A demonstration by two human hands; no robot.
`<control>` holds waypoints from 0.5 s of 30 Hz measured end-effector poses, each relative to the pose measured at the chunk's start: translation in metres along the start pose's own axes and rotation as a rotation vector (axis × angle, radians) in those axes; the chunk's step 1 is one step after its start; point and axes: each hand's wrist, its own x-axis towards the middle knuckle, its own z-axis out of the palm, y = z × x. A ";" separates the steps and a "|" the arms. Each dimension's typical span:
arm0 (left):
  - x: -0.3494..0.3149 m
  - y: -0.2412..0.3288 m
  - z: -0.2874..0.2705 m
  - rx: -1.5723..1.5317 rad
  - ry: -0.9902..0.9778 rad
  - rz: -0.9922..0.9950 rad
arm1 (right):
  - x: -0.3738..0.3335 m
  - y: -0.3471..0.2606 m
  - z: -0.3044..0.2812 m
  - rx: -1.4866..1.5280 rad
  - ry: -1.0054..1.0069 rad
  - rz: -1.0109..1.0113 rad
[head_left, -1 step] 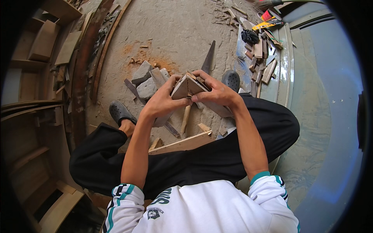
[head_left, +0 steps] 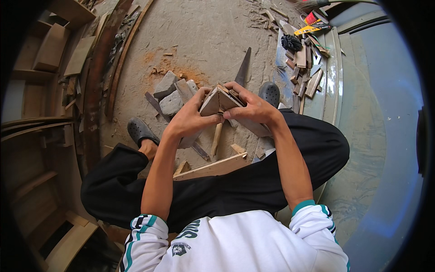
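Observation:
Out in front of my lap, two wooden boards meet along their edges in a peaked angle. My left hand [head_left: 186, 119] is closed round the left board [head_left: 210, 104], thumb on its near side. The right board [head_left: 248, 124] is gripped by my right hand [head_left: 256, 109], whose thumb presses near the joint. Beyond the boards, a dark tapered saw blade [head_left: 244, 68] lies on the floor. Below my hands a wooden stick like a tool handle [head_left: 216, 140] shows; its upper end is hidden. A pale wooden plank [head_left: 215, 167] lies just before my lap.
Grey stone blocks [head_left: 171, 103] sit beyond my left hand, with orange sawdust [head_left: 181, 72] behind. Wood offcuts [head_left: 301, 68] are heaped at the far right, beside a black crumpled thing [head_left: 291, 42]. Wooden shelving [head_left: 34, 70] and long planks [head_left: 122, 59] line the left.

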 end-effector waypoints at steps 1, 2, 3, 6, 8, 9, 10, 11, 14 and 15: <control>-0.001 -0.001 0.000 0.003 0.003 0.013 | 0.000 0.000 0.000 0.005 -0.004 0.007; 0.001 0.000 0.001 0.005 0.001 0.030 | 0.000 0.000 -0.001 0.005 -0.004 -0.003; 0.000 0.003 0.003 -0.048 0.002 0.078 | -0.001 -0.001 0.000 0.005 -0.003 -0.013; -0.002 0.010 0.004 -0.101 -0.005 0.207 | -0.002 -0.009 -0.001 -0.039 0.009 -0.046; 0.001 0.011 0.000 0.000 -0.024 0.268 | -0.004 -0.016 -0.002 -0.065 0.010 -0.066; 0.000 0.013 -0.001 0.002 -0.029 0.260 | -0.005 -0.018 -0.002 -0.069 0.006 -0.073; -0.001 0.016 -0.001 0.005 -0.033 0.252 | -0.006 -0.019 -0.002 -0.073 0.001 -0.081; -0.003 0.020 -0.002 0.008 -0.037 0.243 | -0.007 -0.020 -0.002 -0.089 0.006 -0.087; -0.006 0.027 0.000 0.028 -0.024 0.244 | -0.009 -0.022 -0.001 -0.117 0.015 -0.102; -0.006 0.027 0.000 0.034 -0.022 0.238 | -0.009 -0.023 0.000 -0.113 0.017 -0.105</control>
